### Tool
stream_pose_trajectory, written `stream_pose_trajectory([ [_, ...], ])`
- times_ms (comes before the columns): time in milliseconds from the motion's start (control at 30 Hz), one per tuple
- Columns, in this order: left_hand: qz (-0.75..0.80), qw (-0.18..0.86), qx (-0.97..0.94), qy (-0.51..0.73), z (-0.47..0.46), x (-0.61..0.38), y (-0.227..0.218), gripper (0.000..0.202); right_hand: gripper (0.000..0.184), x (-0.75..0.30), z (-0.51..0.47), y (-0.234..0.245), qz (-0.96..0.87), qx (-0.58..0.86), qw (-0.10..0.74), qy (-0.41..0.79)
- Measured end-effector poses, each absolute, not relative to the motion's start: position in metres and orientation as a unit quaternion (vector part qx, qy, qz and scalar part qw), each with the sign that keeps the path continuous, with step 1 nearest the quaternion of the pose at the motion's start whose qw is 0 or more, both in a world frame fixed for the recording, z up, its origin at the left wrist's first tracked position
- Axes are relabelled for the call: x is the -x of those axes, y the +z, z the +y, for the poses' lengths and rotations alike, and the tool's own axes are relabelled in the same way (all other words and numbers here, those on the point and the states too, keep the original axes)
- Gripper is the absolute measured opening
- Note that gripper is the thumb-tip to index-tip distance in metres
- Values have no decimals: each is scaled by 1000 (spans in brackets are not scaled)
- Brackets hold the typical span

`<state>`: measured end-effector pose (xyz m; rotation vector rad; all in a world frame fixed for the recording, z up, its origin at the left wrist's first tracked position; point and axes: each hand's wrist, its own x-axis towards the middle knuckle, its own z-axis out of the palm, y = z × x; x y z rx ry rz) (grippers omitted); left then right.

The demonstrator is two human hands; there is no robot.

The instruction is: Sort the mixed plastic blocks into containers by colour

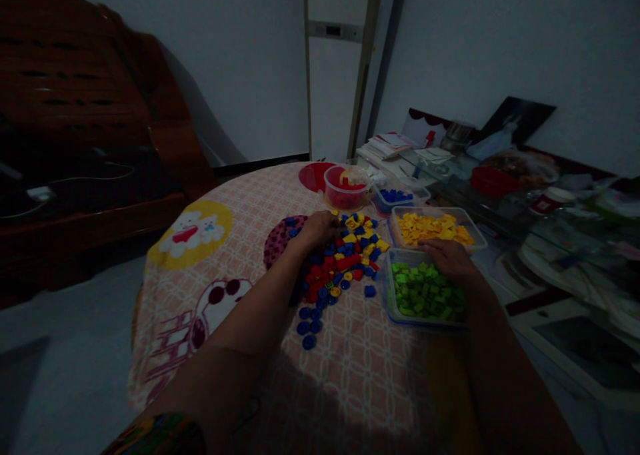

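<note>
Okay, clock centred on the mixed pile of small red, blue and yellow plastic bricks, 12 away from the wearer. Pile sits loose on the round cloth-covered counter; a few flat round blue plastic pieces trail off at 7.

Left hand: at 11, over the pile's far edge, fingers bent down, fairly narrow. Fingertips hidden, can't tell if a brick is pinched. Right hand: at 3, low over the far side of the clear rectangular plastic box of green bricks, fingers reaching the near rim of the clear rectangular plastic box of yellow bricks. Can't tell if it grips anything.

Other containers: clear plastic box of blue bricks at 1, clear round plastic tub with red and yellow bricks at 12.

Step in hand, my read: left works through the pile, right attends the boxes. Next move calls for a narrow pinch on single bricks at left, a light touch on the rims at right. Light's dim, so fine detail is poor.
</note>
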<state>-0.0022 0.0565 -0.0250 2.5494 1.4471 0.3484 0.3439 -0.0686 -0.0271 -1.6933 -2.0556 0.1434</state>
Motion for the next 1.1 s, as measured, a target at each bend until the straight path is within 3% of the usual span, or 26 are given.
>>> stream_pose_trajectory([
  [267,375,219,-863,257,40,-11,-3,23,39,-343,-69,-28,-745,623,234,51],
  [567,207,314,-896,236,-29,-56,18,18,41,-344,-68,-28,-745,625,231,44],
  [900,126,281,-928,208,-46,-72,8,22,39,-343,-69,-26,-743,627,229,54],
  [1100,299,142,-930,160,-10,-28,34,28,40,-342,-69,-27,-741,627,234,56],
])
